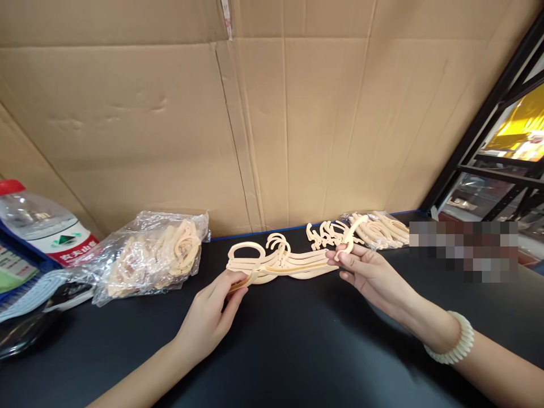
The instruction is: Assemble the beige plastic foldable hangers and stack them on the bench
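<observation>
My left hand [215, 303] is closed, thumb and fingers pinching a beige hanger piece with a rounded loop [247, 246]. My right hand [369, 272] pinches a small curved beige hanger hook [351, 233] between thumb and fingers, its tip pointing up. Between both hands, a group of beige hangers [304, 273] lies on the black table, with several hooks [279, 243] standing up from it. Overlap hides where the left-hand piece ends among them. Just behind my right hand sits a pile of loose hooks [326, 233].
A clear plastic bag of beige parts [155, 258] lies at left, another bag [382, 229] at back right. A red-capped bottle [46, 221] and a blue brush-like item [25, 283] stand far left. Cardboard [170, 124] walls the back; a black metal rack [488, 113] rises at right.
</observation>
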Demonstrator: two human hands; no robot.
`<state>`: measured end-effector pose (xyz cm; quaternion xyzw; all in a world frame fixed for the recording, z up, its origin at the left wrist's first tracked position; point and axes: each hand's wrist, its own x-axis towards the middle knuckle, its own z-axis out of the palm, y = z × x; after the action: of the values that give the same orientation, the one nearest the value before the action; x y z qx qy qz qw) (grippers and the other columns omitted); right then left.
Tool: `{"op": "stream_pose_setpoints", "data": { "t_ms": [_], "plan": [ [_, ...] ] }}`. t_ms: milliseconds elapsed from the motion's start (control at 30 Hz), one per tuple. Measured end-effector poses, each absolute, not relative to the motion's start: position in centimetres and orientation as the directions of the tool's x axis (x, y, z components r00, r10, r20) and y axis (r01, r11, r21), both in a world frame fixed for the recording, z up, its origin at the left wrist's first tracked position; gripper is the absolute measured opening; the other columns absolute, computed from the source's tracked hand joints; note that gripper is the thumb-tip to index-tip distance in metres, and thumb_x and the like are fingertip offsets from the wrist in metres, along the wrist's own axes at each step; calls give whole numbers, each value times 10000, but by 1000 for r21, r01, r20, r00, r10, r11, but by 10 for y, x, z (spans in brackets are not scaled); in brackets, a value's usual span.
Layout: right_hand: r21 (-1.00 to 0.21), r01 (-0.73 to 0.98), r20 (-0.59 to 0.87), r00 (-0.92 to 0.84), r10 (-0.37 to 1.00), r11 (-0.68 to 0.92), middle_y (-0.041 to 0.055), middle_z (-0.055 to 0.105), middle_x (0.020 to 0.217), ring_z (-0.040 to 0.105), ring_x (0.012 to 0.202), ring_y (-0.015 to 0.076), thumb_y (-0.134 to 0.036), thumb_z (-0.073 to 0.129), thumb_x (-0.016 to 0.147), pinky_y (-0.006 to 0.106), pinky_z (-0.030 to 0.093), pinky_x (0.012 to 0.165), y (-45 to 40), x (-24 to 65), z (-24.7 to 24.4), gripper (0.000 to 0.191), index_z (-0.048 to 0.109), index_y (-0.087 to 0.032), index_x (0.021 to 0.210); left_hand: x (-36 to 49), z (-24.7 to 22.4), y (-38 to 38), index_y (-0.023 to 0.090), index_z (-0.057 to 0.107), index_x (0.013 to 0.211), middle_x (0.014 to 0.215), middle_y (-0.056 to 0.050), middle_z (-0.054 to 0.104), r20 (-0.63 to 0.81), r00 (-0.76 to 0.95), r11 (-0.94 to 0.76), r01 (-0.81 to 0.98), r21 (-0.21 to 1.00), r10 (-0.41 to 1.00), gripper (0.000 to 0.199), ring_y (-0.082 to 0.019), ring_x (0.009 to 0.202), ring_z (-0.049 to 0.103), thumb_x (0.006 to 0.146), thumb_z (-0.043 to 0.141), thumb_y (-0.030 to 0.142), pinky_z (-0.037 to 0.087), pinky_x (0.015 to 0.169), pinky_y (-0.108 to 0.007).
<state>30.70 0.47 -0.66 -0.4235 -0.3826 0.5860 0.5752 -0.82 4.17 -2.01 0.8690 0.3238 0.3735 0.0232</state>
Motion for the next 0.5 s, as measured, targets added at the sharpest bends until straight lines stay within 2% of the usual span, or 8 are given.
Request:
{"op": "stream_pose_setpoints", "data": {
  "t_ms": [67, 133, 267, 367, 500],
  "plan": [
    [-950, -309, -54, 8, 999, -48, 57, 696, 1018, 628, 965, 177, -360, 771, 749, 218, 516, 635, 4, 307, -6, 210, 652, -210, 834, -8, -19, 41, 200, 525, 1075, 938, -37, 651, 642, 509, -791, 550, 269, 573, 143, -147, 826, 666, 942, 475, 208, 546, 727, -216],
    [-952, -302, -51, -21, 998, -55, 60, 678, 1116, 596, 1050, 177, -357, 754, 775, 223, 516, 715, 3, 308, -3, 195, 645, -203, 827, -8, -19, 41, 198, 525, 1065, 927, -36, 653, 644, 509, -789, 556, 262, 572, 133, -144, 815, 666, 942, 475, 204, 546, 718, -214],
    [-919, -360, -98, -183, 978, -159, 69, 633, 1235, 585, 1102, 178, -345, 712, 825, 272, 513, 851, 1, 310, 3, 175, 649, -182, 823, -8, -19, 41, 193, 525, 1066, 934, -39, 656, 640, 517, -789, 563, 246, 568, 133, -146, 822, 668, 939, 484, 203, 546, 728, -218],
    [-887, -393, -121, -310, 943, -243, 73, 653, 1200, 614, 1106, 204, -312, 703, 838, 300, 519, 870, 0, 312, 6, 150, 641, -176, 826, -8, -19, 41, 189, 521, 1074, 940, -41, 652, 637, 527, -796, 554, 244, 562, 140, -145, 832, 662, 939, 487, 191, 542, 735, -217],
    [-854, -399, -190, -359, 914, -334, 68, 708, 1060, 656, 1073, 223, -294, 691, 851, 273, 540, 841, -1, 311, 7, 134, 633, -173, 857, -9, -19, 40, 187, 515, 1077, 937, -38, 640, 633, 549, -809, 541, 228, 545, 146, -134, 844, 647, 939, 483, 156, 528, 751, -208]
  ]
}}
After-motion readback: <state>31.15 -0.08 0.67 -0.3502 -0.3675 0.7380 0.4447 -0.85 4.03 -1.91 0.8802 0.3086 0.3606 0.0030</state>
